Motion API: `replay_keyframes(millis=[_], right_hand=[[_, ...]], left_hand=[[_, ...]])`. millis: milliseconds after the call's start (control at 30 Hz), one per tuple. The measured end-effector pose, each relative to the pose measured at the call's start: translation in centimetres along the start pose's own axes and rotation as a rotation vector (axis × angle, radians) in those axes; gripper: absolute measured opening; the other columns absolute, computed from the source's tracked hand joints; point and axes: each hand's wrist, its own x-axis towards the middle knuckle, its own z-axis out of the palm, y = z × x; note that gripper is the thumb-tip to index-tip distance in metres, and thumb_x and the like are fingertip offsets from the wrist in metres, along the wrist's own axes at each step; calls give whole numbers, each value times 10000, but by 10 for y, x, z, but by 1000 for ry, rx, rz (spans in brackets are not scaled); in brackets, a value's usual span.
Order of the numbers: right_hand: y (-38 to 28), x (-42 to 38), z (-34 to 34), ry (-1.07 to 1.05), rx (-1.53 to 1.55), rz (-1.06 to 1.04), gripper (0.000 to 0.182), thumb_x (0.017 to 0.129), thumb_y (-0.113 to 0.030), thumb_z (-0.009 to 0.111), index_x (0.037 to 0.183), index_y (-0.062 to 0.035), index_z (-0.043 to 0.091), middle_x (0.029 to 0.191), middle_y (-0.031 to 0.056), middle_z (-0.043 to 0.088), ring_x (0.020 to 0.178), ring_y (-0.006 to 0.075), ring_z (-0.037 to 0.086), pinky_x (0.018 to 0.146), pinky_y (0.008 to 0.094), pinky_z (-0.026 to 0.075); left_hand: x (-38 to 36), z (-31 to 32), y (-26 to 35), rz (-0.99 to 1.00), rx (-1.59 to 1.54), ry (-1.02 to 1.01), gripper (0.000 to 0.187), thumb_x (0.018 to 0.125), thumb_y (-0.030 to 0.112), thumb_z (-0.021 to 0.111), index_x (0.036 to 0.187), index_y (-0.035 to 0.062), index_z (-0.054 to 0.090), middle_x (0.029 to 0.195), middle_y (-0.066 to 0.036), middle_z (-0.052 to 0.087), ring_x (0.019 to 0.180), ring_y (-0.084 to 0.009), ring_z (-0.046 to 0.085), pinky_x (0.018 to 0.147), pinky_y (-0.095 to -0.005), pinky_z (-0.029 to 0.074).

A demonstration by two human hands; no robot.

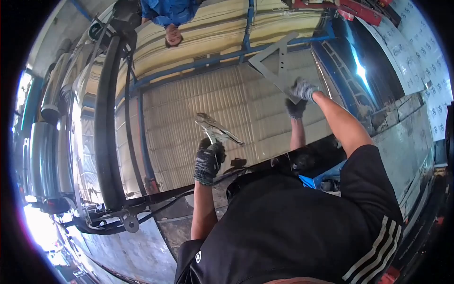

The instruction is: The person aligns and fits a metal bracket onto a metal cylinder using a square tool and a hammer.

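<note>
Wrapped around the handles of metal locking pliers (218,128), my left hand (208,162) wears a dark knitted glove. The pliers are raised over a shiny, mirror-like sheet (203,97). My right hand (304,90), in a grey glove, grips the lower corner of a flat metal triangle frame (272,71) with a few holes along one bar. Below that hand, the sheet shows a reflected gloved hand and forearm.
Long dark rollers (108,123) stand at the left beside shiny cylinders (43,158). A person in a blue shirt (170,12) appears upside down at the top. Red tools (359,13) lie at the top right, near a patterned white sheet (411,57).
</note>
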Motion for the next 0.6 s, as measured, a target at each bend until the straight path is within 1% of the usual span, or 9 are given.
replay_keyframes(millis=[33, 67, 133, 233, 300, 367, 433, 500, 600], right_hand=[[-1, 0, 1, 135, 126, 13, 628, 865, -522, 574, 1258, -43, 673, 1278, 245, 644, 1189, 368, 634, 1014, 446, 500], [-1, 19, 1, 66, 129, 35, 729, 940, -597, 499, 1344, 4, 581, 1403, 236, 563, 1323, 375, 518, 1127, 428, 398], [-32, 33, -17, 172, 253, 44, 729, 940, -602, 489, 1337, 1, 593, 1421, 230, 552, 1365, 363, 474, 1155, 421, 357], [-93, 46, -49, 186, 224, 38, 739, 925, -614, 505, 1337, -9, 602, 1388, 215, 587, 1314, 356, 533, 1125, 425, 396], [-127, 42, -75, 99, 186, 75, 716, 902, -615, 531, 1292, -25, 641, 1342, 198, 626, 1253, 344, 588, 1077, 432, 446], [-141, 78, -52, 235, 122, -13, 670, 875, -617, 561, 1206, -51, 697, 1257, 195, 675, 1167, 338, 643, 1009, 441, 497], [-161, 93, -51, 176, 139, 106, 626, 869, -605, 566, 1155, -73, 725, 1217, 183, 696, 1136, 339, 660, 969, 448, 516], [-165, 103, -46, 230, 244, 82, 541, 870, -568, 563, 1021, -85, 754, 1058, 198, 728, 1009, 357, 694, 894, 470, 528], [-154, 131, -21, 416, 255, -213, 380, 867, -450, 583, 806, -118, 758, 880, 221, 729, 844, 377, 703, 797, 500, 530]], left_hand=[[0, 4, -3, -13, 4, -8, 164, 942, 96, 596, 1079, 7, 575, 819, -100, 645, 676, -174, 650, 569, -289, 525], [3, 9, -2, -5, -34, 4, 158, 928, 96, 612, 1064, 23, 578, 793, -85, 636, 623, -163, 620, 535, -292, 505], [3, 22, 5, -3, 62, 94, 155, 915, 98, 628, 1050, 33, 586, 778, -72, 632, 582, -155, 602, 504, -296, 488], [0, 35, 6, -7, -24, 90, 153, 912, 89, 622, 1050, 32, 592, 786, -77, 635, 593, -157, 605, 513, -291, 494], [4, 19, -13, 129, 167, 32, 181, 910, 85, 617, 1081, 30, 600, 817, -83, 654, 625, -156, 624, 547, -284, 517], [-4, 25, -9, 22, 32, 28, 258, 934, 160, 595, 1136, 1, 602, 921, -129, 705, 779, -203, 707, 683, -328, 591], [-14, 18, -11, 694, 1040, 11, 308, 916, 165, 615, 1161, -20, 586, 950, -140, 712, 783, -212, 710, 682, -333, 593], [-22, 16, -20, 63, 64, 117, 334, 911, 177, 639, 1172, -23, 584, 953, -151, 718, 768, -217, 707, 671, -322, 585], [-30, 14, -15, 4, 8, 190, 250, 908, 139, 651, 1127, 19, 627, 896, -87, 696, 729, -153, 661, 620, -272, 533]])
